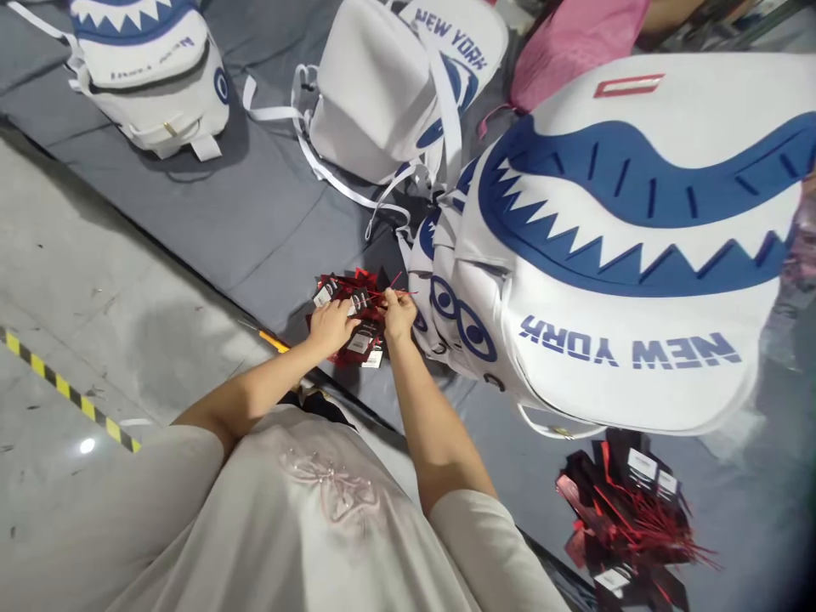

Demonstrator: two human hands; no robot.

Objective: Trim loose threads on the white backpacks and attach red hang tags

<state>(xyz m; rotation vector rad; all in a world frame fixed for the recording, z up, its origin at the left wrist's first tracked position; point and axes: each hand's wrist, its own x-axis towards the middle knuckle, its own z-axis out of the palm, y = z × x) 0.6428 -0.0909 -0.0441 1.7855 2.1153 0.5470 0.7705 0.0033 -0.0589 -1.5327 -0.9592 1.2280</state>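
Head view: your left hand (331, 325) rests on a bunch of red-and-black hang tags (354, 319) lying on the grey tabletop (255, 212), fingers curled over the pile. Your right hand (399, 312) pinches a thin red tag string (393, 285) just beside the white shark-mouth backpack (625, 255). Tags look light, stiff card, probably slick; the string looks limp, so grip it near the card. A second tag pile (628, 518) lies near your right elbow. Two more backpacks (395, 85) sit farther back.
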